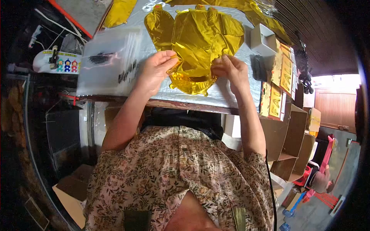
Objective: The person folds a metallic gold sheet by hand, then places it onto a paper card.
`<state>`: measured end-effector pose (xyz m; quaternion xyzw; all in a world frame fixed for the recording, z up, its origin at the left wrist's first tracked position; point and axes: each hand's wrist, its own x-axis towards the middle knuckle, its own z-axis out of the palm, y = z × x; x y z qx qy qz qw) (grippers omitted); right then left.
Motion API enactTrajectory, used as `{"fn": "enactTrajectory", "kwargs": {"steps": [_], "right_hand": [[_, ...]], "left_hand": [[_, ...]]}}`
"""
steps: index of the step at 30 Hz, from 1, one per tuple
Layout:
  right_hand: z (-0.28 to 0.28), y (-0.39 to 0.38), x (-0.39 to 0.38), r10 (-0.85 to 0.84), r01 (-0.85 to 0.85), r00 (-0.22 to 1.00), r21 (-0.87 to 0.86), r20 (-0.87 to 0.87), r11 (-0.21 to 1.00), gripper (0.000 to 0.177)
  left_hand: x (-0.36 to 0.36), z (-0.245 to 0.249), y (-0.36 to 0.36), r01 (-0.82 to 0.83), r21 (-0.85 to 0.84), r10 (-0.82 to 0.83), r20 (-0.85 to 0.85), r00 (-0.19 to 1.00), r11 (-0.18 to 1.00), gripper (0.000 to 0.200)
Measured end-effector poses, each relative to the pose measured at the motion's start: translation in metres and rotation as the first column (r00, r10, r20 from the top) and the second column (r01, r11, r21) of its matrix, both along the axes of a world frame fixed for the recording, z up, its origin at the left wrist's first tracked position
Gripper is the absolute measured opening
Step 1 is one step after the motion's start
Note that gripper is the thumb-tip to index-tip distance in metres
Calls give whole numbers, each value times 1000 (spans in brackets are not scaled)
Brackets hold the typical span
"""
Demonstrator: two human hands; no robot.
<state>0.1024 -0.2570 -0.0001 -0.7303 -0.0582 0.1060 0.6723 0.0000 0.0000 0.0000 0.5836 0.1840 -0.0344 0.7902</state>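
Observation:
A shiny gold foil sheet (196, 57), flat and wrinkled with small tabs along its edge, lies on the covered table (154, 101). My left hand (157, 69) pinches the foil at its left side, thumb and fingers pressed together. On the right side, my right hand (232, 72) has its fingers closed on the same foil. Between the two hands the foil's near part bulges toward the table's front edge. Some of the foil under the fingertips is hidden.
Clear plastic bags (110, 63) are stacked at the left. At the right are a white box (263, 38), a dark packet (258, 67) and labelled packs (286, 73). More gold foil (119, 12) lies farther back. Cardboard boxes (287, 134) stand below right; a person (320, 179) is beyond.

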Motion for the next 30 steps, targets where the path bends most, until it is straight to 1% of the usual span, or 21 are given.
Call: {"fn": "enactTrajectory", "kwargs": {"steps": [2, 3, 5, 6, 7, 9, 10, 11, 13, 15, 16, 17, 19, 20, 21, 23, 24, 26, 27, 29, 30], "right_hand": [[2, 7, 6, 117, -71, 923, 136, -368, 988, 47], [6, -10, 11, 102, -75, 924, 88, -368, 993, 47], [-20, -7, 27, 276, -121, 780, 297, -561, 947, 43], [-27, -1, 29, 318, -100, 770, 387, -554, 917, 36], [-20, 10, 23, 322, -106, 768, 386, -554, 916, 36], [-7, 30, 11, 140, 56, 857, 359, -496, 932, 30], [-19, 26, 20, 170, 16, 847, 345, -504, 939, 19], [-32, 20, 29, 175, 11, 847, 345, -502, 938, 19], [-40, 16, 38, 283, -172, 858, 279, -429, 945, 13], [-41, 19, 37, 256, -147, 854, 262, -453, 954, 12], [-38, 21, 36, 223, -115, 849, 244, -479, 963, 14], [-36, 19, 39, 224, -118, 849, 242, -478, 963, 14], [-31, 14, 44, 368, -234, 827, 333, -426, 913, 12], [-32, 19, 41, 265, -136, 850, 296, -456, 946, 10], [-36, 17, 43, 270, -142, 849, 295, -455, 945, 10], [-48, 12, 49, 269, -151, 841, 275, -468, 949, 9], [-42, 15, 46, 274, -146, 837, 289, -473, 946, 9], [-45, 14, 46, 296, -155, 841, 322, -453, 934, 8], [-46, 14, 46, 313, -159, 844, 354, -435, 922, 7], [-35, 19, 37, 283, -118, 846, 359, -452, 926, 5], [-29, 20, 33, 275, -97, 841, 370, -466, 924, 5]], "left_hand": [[2, -12, 9, -25, -207, 37, 57, 998, 978, 32], [0, -16, -7, -26, -254, 43, 60, 997, 967, 32], [0, -16, -1, 2, -263, 16, 65, 998, 965, 32], [-1, -13, 0, -3, -256, 22, 70, 997, 967, 32], [-4, -10, -3, 22, -220, -8, 66, 998, 975, 33], [-4, -8, -3, 44, -182, -33, 64, 997, 982, 34], [-4, -10, -1, 98, -171, -86, 75, 993, 980, 35], [-4, -12, 0, 151, -159, -139, 86, 987, 976, 36], [-2, -14, 7, 175, -89, -167, 93, 982, 981, 39], [4, -10, 15, 317, 119, -319, -3, 948, 941, 44], [11, -13, 19, 288, 291, -322, 74, 944, 912, 64], [19, -12, 20, 285, 290, -319, 76, 945, 913, 64], [38, -4, 18, 39, 230, -50, 43, 998, 972, 84], [53, -12, 23, 41, 224, -52, 41, 998, 974, 101], [69, -15, 27, 34, 223, -45, 42, 998, 974, 101], [102, -18, 33, 70, 419, -74, -8, 997, 905, 101], [119, -23, 36, 65, 419, -69, -5, 998, 906, 101], [152, -30, 40, -26, 689, -44, 84, 996, 725, 102], [168, -31, 43, -28, 690, -43, 86, 995, 723, 102], [193, -31, 44, -44, 851, -24, 66, 998, 523, 84], [200, -33, 41, -129, 851, 11, 143, 990, 510, 77]]}}
